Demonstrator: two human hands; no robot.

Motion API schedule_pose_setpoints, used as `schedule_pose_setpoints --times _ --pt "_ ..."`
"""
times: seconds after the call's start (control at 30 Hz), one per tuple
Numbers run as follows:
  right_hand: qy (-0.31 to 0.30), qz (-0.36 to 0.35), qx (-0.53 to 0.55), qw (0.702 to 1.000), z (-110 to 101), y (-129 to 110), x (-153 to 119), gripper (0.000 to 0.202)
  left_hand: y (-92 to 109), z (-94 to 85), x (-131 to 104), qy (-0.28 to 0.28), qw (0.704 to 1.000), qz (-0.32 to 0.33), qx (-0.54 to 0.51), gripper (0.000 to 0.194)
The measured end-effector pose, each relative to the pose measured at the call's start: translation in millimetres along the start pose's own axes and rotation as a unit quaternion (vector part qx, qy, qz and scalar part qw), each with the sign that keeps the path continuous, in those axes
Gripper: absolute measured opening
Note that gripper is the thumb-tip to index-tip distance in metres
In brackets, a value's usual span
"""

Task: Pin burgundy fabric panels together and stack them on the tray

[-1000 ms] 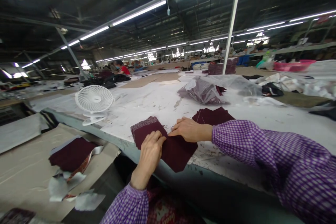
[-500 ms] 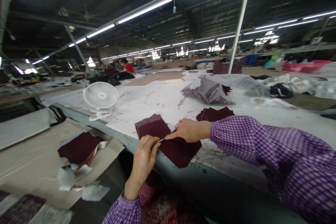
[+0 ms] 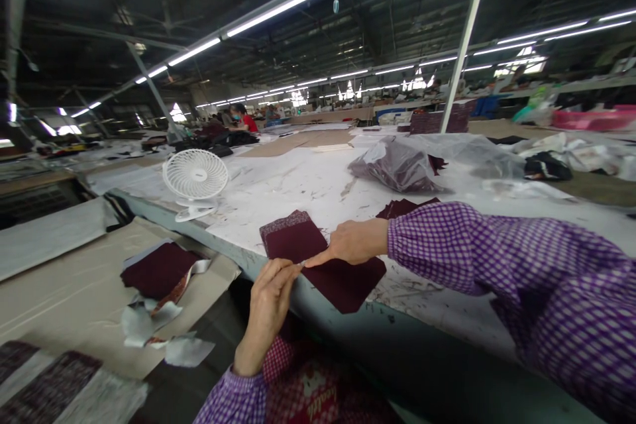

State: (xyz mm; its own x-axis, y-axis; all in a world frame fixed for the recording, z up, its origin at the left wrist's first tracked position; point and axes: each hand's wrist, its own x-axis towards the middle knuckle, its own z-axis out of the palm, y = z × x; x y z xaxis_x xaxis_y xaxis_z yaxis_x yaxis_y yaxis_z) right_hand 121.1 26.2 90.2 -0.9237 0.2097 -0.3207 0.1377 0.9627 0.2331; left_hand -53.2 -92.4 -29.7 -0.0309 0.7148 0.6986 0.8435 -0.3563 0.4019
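Note:
My left hand [image 3: 268, 299] is at the table's near edge, fingers pressed together on the edge of a dark maroon fabric piece [image 3: 350, 286]. A tiny pale bit shows at its fingertips; what it is, I cannot make out. My right hand [image 3: 354, 243] comes in over the same piece, index finger stretched to meet the left fingertips and the other fingers curled on the cloth. Directly behind the hands lies a small stack of maroon pieces [image 3: 297, 238] with a speckled border. More maroon pieces [image 3: 400, 207] lie partly hidden behind my right wrist.
A white fan [image 3: 196, 175] stands on the white-covered table [image 3: 293, 179], left of the hands. A clear plastic bag [image 3: 392, 164] with dark cloth lies further back. At lower left, fabric scraps [image 3: 159, 269] rest on a brown sheet [image 3: 74, 291]. A pole [image 3: 466, 40] rises behind.
The view has shifted slightly. My right index fingertip has come closer to my left fingertips, and less of the pale strip between them shows. Both hands stay at the maroon piece.

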Motion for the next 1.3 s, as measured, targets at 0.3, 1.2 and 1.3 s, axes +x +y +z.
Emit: schedule_pose_setpoints --times 0.3,1.2,1.3 --pt "0.135 0.011 -0.078 0.988 33.1 -12.0 -6.3 0.058 4.1 0.4 12.2 0.028 0.999 -0.040 0.018 0.017" --pt "0.123 0.221 0.349 0.902 17.4 116.9 -86.0 0.029 -25.9 -17.6 33.3 -0.132 0.984 -0.025 0.119 0.027" --pt "0.041 0.357 0.307 0.881 39.9 142.2 -108.9 0.033 -16.0 -8.9 45.0 -0.114 0.972 0.008 0.204 0.024"
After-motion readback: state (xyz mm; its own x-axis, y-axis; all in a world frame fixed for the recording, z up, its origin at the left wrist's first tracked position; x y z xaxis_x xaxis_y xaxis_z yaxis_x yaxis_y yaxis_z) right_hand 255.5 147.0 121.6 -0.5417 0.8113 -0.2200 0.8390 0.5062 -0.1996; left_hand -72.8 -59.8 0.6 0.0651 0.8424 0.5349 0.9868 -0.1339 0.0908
